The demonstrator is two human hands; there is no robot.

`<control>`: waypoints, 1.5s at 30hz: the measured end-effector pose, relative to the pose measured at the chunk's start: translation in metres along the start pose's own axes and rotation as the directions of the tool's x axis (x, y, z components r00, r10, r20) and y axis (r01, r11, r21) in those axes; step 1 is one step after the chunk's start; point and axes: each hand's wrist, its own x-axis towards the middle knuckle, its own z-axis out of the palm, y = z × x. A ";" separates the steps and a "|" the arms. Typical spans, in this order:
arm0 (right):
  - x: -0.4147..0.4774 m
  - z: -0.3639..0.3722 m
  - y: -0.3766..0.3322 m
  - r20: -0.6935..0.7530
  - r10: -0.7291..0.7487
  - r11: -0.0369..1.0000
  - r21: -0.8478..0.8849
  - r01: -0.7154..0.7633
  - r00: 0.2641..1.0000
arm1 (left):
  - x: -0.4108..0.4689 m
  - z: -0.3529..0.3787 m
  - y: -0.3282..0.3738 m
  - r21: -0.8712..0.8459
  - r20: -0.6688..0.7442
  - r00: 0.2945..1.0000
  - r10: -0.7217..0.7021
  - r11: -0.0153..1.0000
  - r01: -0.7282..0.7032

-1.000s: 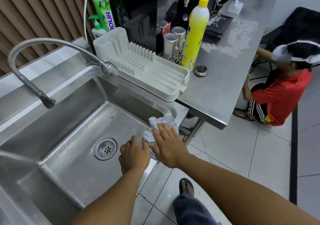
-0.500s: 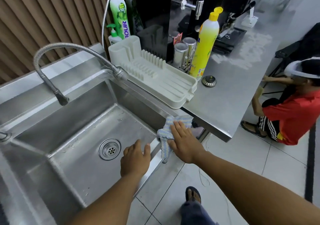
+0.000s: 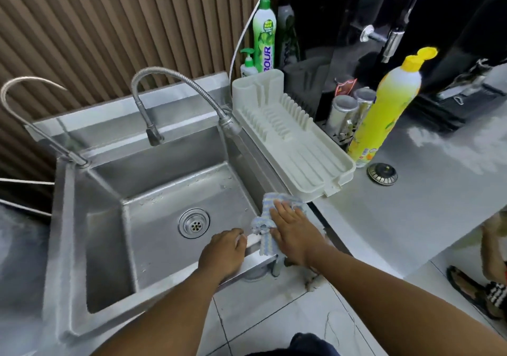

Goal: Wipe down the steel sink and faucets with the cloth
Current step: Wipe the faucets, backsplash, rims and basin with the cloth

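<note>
Since the previous frame my left hand (image 3: 223, 252) has slid right along the near rim of the sink (image 3: 153, 235) and now lies just beside the cloth (image 3: 263, 226). The second faucet (image 3: 16, 86) at far left has come into view. The left hand rests on the rim, fingers loosely bent, holding nothing. My right hand (image 3: 292, 230) lies flat, fingers straight, pressing the striped cloth onto the sink's near right corner. The cloth's long axis runs near to far. Its far end points toward the dish rack (image 3: 288, 141) on the counter (image 3: 411, 191), and its near end hangs over the front edge.
</note>
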 end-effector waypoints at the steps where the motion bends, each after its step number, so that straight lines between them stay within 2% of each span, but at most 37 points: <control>1: 0.003 -0.001 0.001 0.002 -0.008 1.000 -0.003 0.008 1.000 | -0.001 -0.001 -0.001 -0.034 0.003 1.000 -0.029 0.999 0.029; 3: 0.005 -0.002 0.002 0.060 0.003 1.000 -0.012 -0.003 0.998 | -0.001 -0.008 -0.005 -0.128 0.005 0.998 -0.070 0.989 0.070; 9: -0.015 0.018 0.000 0.050 0.084 0.996 -0.041 -0.082 0.995 | 0.029 -0.058 0.008 -0.358 -0.126 0.983 -0.135 0.930 0.082; 10: -0.014 0.019 -0.001 0.053 0.116 0.993 -0.045 -0.113 0.992 | 0.038 -0.071 0.014 -0.416 -0.145 0.979 -0.144 0.907 0.072; 13: -0.001 0.007 -0.009 -0.061 0.117 0.992 -0.047 -0.120 0.991 | 0.069 -0.108 0.035 -0.585 -0.203 0.964 -0.172 0.811 0.021; 14: 0.006 0.002 -0.011 -0.026 0.106 0.993 -0.040 -0.107 0.994 | 0.079 -0.119 0.042 -0.631 -0.218 0.961 -0.167 0.776 -0.008; 18: 0.023 -0.002 -0.018 -0.041 0.162 0.986 -0.031 -0.163 0.986 | 0.114 -0.157 0.065 -0.785 -0.195 0.968 -0.156 0.617 -0.059; 20: 0.016 0.001 -0.022 -0.047 0.191 0.981 -0.016 -0.192 0.981 | 0.128 -0.172 0.072 -0.814 -0.158 0.978 -0.132 0.579 -0.053; 22: 0.005 0.010 -0.025 -0.117 0.252 0.965 -0.039 -0.258 0.961 | 0.141 -0.180 0.076 -0.830 -0.115 0.990 -0.081 0.556 -0.051; 24: -0.007 0.013 -0.030 -0.132 0.246 0.966 -0.042 -0.254 0.960 | 0.148 -0.181 0.075 -0.854 -0.087 0.995 -0.041 0.517 -0.054; 26: -0.010 0.014 -0.033 -0.083 0.251 0.962 -0.089 -0.258 0.964 | 0.148 -0.177 0.072 -0.857 -0.144 0.989 -0.041 0.505 -0.103; 28: -0.004 0.010 -0.037 -0.039 0.311 0.943 -0.111 -0.313 0.950 | 0.144 -0.167 0.065 -0.834 -0.262 0.963 -0.068 0.518 -0.190; 30: 0.008 0.007 -0.038 -0.085 0.345 0.930 -0.103 -0.353 0.935 | 0.130 -0.156 0.059 -0.810 -0.368 0.923 -0.108 0.524 -0.262; 33: 0.033 -0.003 -0.036 0.034 0.304 0.952 0.012 -0.305 0.952 | 0.109 -0.143 0.048 -0.786 -0.456 0.871 -0.182 0.542 -0.298; 37: 0.060 -0.014 -0.032 0.043 0.269 0.963 -0.014 -0.269 0.962 | 0.087 -0.138 0.036 -0.812 -0.479 0.814 -0.330 0.519 -0.267; 40: 0.055 -0.016 -0.029 -0.036 0.220 0.967 -0.121 -0.223 0.975 | 0.075 -0.137 0.027 -0.827 -0.494 0.752 -0.436 0.504 -0.251; 43: 0.032 -0.005 -0.025 0.042 0.197 0.971 -0.144 -0.189 0.979 | 0.065 -0.135 0.021 -0.834 -0.503 0.699 -0.509 0.496 -0.240; 45: 0.028 -0.001 -0.023 0.005 0.208 0.962 -0.182 -0.203 0.978 | 0.055 -0.132 0.022 -0.847 -0.499 0.674 -0.545 0.470 -0.247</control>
